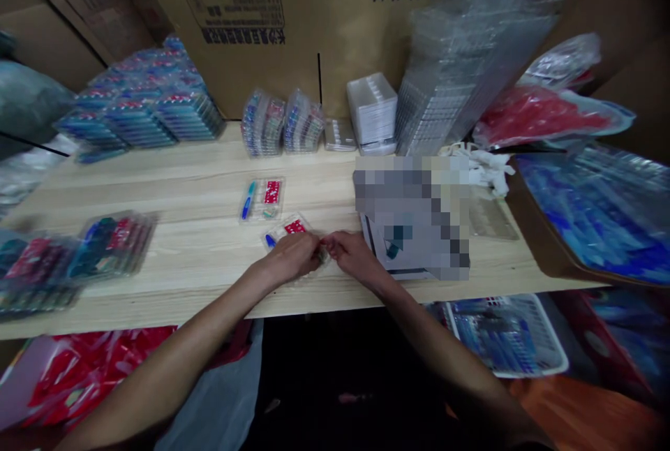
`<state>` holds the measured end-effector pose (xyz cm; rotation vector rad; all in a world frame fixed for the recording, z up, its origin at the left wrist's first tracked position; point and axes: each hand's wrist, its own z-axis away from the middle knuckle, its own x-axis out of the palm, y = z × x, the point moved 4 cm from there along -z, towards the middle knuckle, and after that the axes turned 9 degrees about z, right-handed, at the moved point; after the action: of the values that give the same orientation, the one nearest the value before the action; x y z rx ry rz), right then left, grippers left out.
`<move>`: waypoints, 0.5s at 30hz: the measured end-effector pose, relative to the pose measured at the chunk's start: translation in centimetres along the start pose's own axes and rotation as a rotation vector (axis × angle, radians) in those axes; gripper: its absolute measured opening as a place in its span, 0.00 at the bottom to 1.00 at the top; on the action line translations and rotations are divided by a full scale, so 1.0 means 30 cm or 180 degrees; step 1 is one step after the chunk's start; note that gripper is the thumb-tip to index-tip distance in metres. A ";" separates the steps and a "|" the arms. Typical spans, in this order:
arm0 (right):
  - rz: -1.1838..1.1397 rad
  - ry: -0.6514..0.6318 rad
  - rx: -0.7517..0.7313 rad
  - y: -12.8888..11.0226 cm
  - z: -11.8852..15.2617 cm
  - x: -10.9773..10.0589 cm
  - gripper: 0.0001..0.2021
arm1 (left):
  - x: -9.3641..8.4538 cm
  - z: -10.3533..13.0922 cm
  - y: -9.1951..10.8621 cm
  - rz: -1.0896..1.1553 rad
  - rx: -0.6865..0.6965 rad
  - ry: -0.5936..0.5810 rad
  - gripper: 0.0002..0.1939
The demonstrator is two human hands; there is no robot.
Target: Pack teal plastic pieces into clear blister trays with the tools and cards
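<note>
At the table's near edge (199,297), both forearms angle inward; the left hand (297,255) bends over a clear tray (277,233), the right hand (353,253) meeting it, fingers curled. Whether either grips anything is unclear. Beyond lies another filled tray (262,200).

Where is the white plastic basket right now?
In the head view, the white basket sits at lower right, below the tabletop and to the right of the person's right forearm.
</note>
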<state>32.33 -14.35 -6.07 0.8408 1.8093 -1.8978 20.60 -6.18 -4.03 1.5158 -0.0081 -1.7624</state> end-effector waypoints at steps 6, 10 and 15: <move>-0.0315 0.0037 0.0049 0.024 0.006 -0.003 0.15 | -0.078 0.043 -0.051 0.1872 0.0108 0.0560 0.07; -0.0037 0.0031 -0.0031 0.008 0.011 -0.013 0.16 | -0.109 0.077 -0.110 0.3419 -0.0306 0.0907 0.18; 0.1062 -0.0352 -0.0524 -0.082 0.032 -0.021 0.21 | -0.085 0.100 -0.142 0.4169 -0.0786 0.1076 0.24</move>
<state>31.07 -15.16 -3.82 0.8966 1.6172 -1.5337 15.67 -3.26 -3.11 1.1251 -0.4788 -0.4395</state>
